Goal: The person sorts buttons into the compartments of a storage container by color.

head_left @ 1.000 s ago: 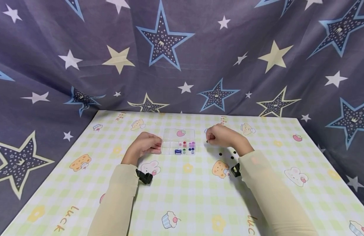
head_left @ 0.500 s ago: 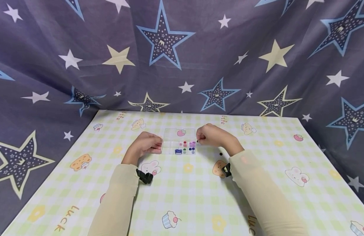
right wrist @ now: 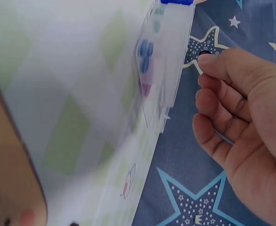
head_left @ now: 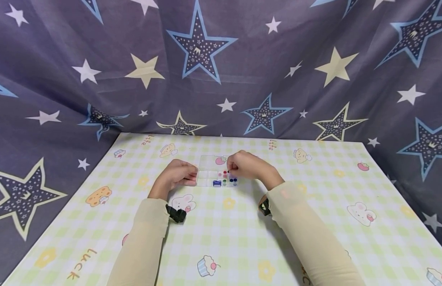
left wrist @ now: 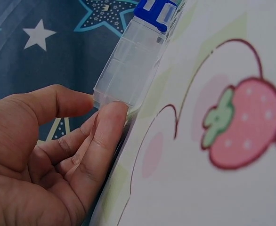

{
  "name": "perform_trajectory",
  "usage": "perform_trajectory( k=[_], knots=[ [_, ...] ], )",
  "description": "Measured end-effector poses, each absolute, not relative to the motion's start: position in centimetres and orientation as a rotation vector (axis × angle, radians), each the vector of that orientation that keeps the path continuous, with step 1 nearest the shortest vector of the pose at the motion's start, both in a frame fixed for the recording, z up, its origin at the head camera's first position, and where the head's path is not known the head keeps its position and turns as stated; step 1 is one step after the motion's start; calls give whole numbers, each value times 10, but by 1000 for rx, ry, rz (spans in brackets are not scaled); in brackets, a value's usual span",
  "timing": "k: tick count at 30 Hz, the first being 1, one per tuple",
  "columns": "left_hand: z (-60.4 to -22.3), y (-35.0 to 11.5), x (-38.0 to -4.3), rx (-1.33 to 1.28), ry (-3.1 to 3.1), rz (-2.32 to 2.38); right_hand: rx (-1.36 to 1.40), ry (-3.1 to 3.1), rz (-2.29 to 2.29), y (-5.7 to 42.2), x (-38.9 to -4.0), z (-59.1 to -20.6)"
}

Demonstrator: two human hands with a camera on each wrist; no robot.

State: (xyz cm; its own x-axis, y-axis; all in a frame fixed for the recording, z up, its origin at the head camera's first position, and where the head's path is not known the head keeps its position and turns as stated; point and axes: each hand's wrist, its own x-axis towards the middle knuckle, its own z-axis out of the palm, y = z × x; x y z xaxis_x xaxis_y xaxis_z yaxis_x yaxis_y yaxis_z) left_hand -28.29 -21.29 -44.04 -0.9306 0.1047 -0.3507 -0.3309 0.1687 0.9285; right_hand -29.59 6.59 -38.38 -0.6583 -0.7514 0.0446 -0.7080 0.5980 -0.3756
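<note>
A clear compartment box (head_left: 202, 178) lies on the table with its transparent lid (head_left: 208, 162) folded back. My left hand (head_left: 175, 174) pinches the box's left end between thumb and fingers, also plain in the left wrist view. Over the box's right part, my right hand (head_left: 247, 163) pinches a small black bead (right wrist: 205, 53) between thumb and forefinger. Dark blue beads (head_left: 233, 180), green beads (head_left: 225, 181) and red ones (head_left: 225, 172) sit in the right-hand compartments. A blue piece (head_left: 217, 183) is at the box's front. My right fingers cover some compartments.
A checked, cartoon-printed cloth covers the table (head_left: 192, 234). Behind it hangs a star-patterned curtain (head_left: 135, 35). Black wrist cameras (head_left: 176, 214) are strapped to both wrists. The right forearm (head_left: 303, 222) hides part of the table.
My right hand has moved left with the black bead, from beside the box to over its right part. The forearm now hides the loose black beads. My left hand stays put.
</note>
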Motion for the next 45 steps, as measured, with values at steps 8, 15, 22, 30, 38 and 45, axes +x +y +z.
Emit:
perform_trajectory(
  k=[8, 15, 22, 30, 38, 45],
  knots=[
    [-439, -212, -281, -216, 2133, 1809, -1290, 2694, -558, 47, -294, -385],
    [-439, -211, -281, -227, 2133, 1811, -1321, 2688, -541, 32, -289, -385],
    [-439, -209, -281, -234, 2140, 1801, -1335, 2674, -538, 24, -289, -387],
    [-439, -208, -283, -232, 2148, 1798, -1332, 2686, -507, 26, -290, -388],
    [-438, -209, -283, -230, 2143, 1805, -1312, 2701, -556, 41, -287, -384],
    [-437, -210, -282, -224, 2137, 1811, -1283, 2721, -587, 62, -287, -380]
  ],
)
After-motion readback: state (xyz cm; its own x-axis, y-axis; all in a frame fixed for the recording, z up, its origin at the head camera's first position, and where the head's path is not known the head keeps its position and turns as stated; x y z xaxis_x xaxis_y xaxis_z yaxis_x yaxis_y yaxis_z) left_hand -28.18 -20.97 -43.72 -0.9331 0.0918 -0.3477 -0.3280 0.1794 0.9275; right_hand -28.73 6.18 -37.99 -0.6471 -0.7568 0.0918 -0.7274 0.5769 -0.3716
